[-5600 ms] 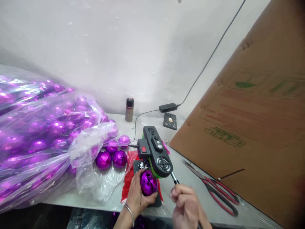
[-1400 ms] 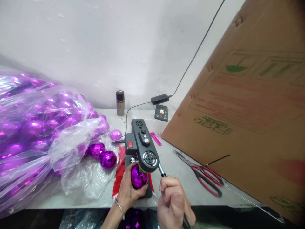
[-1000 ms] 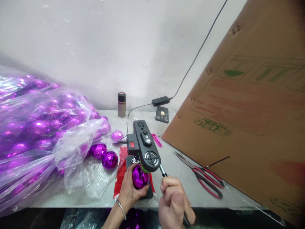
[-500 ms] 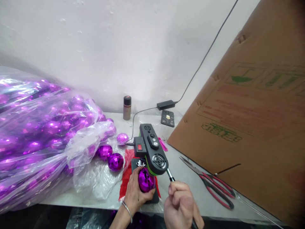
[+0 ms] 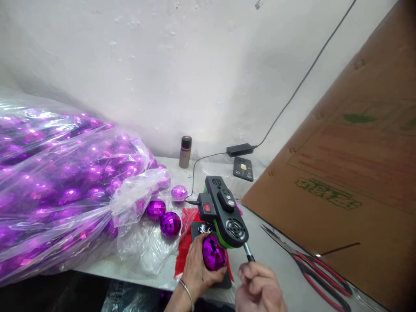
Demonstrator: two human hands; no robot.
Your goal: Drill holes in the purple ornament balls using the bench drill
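My left hand [image 5: 198, 264] is closed around a shiny purple mirror-tiled ball [image 5: 214, 255], with the fingers at its left and the thumb under it. The ball sits at the front end of a black machine [image 5: 227, 216] with green edging, round vents and a red switch. In a fist, my right hand [image 5: 260, 288] grips a metal rod with a black handle [image 5: 248, 251]. The rod's upper end reaches the machine's front right; whether it is fixed there I cannot tell. A red cloth [image 5: 185, 255] lies below the machine's black base [image 5: 224, 284].
A clear bag [image 5: 65, 195] of purple balls fills the left, with loose balls [image 5: 170, 224] beside it. Red-handled scissors [image 5: 320, 275] lie before a large cardboard box [image 5: 351, 182]. A small bottle [image 5: 185, 152], black adapter [image 5: 239, 150] and dark card [image 5: 243, 169] are at the wall.
The whole view has shifted, so everything sits further right and slightly lower. Both hands keep their grips on the ball and the rod.
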